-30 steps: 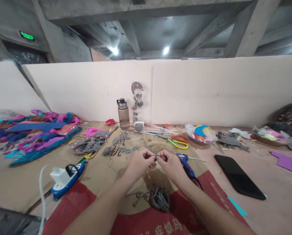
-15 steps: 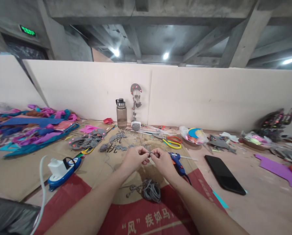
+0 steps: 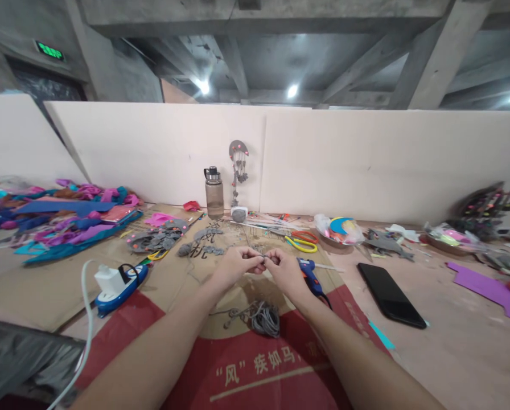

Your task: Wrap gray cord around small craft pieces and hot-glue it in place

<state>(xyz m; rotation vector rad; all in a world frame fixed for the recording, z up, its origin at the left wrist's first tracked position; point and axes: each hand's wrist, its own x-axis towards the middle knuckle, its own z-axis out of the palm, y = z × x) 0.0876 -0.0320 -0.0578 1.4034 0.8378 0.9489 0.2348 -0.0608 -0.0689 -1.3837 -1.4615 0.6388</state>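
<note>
My left hand (image 3: 241,263) and my right hand (image 3: 282,267) meet at mid-table, fingertips pinched together on a small grey piece (image 3: 263,257). It is mostly covered by the fingers; its kind does not show. Below the hands lies a coil of grey cord (image 3: 265,319), its loose end trailing left. Close by my right hand is a blue hot glue gun (image 3: 309,274) with a clear stick in its back. Yellow-handled scissors (image 3: 301,245) rest just beyond it. Several grey felt scraps (image 3: 207,234) lie ahead of my left hand.
A bottle (image 3: 214,196) and a grey moon-shaped hanging ornament (image 3: 238,151) stand by the back panel. Left are a power strip (image 3: 120,290), a grey felt pile (image 3: 159,236) and colourful felt (image 3: 75,219). Right are a phone (image 3: 390,295) and a bowl of scraps (image 3: 339,232).
Both hands stay pinched together and have closed in slightly on the grey piece, which shows less now. The whole view has shifted a little; objects on the table keep their places.
</note>
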